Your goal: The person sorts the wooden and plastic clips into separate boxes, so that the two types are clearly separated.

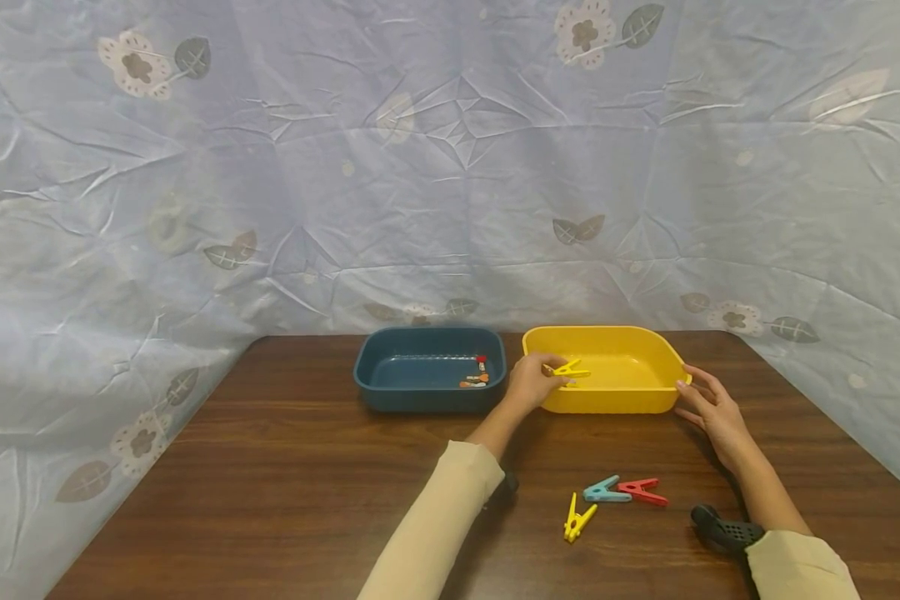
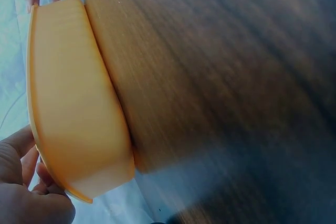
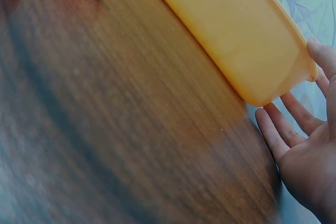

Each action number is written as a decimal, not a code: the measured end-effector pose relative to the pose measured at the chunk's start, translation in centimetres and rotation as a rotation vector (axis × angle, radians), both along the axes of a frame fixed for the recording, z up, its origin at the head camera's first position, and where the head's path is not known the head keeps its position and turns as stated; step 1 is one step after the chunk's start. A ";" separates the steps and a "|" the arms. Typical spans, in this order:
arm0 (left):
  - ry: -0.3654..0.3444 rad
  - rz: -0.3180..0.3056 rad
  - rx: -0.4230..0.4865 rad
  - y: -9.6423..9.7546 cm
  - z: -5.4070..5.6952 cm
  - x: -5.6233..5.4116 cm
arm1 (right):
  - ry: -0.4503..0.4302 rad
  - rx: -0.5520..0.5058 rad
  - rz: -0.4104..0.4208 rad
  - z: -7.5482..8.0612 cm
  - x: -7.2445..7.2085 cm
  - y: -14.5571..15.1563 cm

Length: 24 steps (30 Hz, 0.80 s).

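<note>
In the head view my left hand (image 1: 531,382) is at the left end of a yellow plastic bin (image 1: 607,402), its fingers reaching over the rim. Its fingertips pinch a yellow clothespin (image 1: 572,369) just inside that bin. The left wrist view shows the fingers curled at the rim, but the bin's wall hides the clothespin there. My right hand (image 1: 720,417) touches the bin's right end with spread, fairly straight fingers. On the table in front lie another yellow clothespin (image 1: 578,518), a light blue clothespin (image 1: 607,490) and a red clothespin (image 1: 642,491).
Left of the yellow bin stands a dark blue bin (image 1: 423,401). Several small red, orange and white pieces (image 1: 476,379) lie in its right side, too small to identify. Both bins stand near the back of the brown wooden table (image 1: 285,483), before a patterned cloth (image 1: 450,183).
</note>
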<state>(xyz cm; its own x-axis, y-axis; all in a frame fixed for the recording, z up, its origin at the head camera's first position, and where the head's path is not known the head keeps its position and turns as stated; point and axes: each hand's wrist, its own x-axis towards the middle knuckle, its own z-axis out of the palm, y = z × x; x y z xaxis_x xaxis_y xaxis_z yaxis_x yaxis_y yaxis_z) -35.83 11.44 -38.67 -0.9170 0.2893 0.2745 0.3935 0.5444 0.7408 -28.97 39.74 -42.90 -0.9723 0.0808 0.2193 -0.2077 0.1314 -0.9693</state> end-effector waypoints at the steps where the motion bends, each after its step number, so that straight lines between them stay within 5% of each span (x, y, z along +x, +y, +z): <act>1: 0.000 -0.005 0.009 0.0 0.0 0.0 | 0.002 0.010 -0.001 0.0 0.0 0.0; 15: 0.013 -0.048 0.063 -0.1 0.1 -0.1 | 0.001 0.050 -0.013 -0.1 -0.2 0.4; 24: 0.016 -0.151 0.184 -1.3 0.8 0.5 | -0.014 0.034 -0.005 -0.2 -0.4 0.4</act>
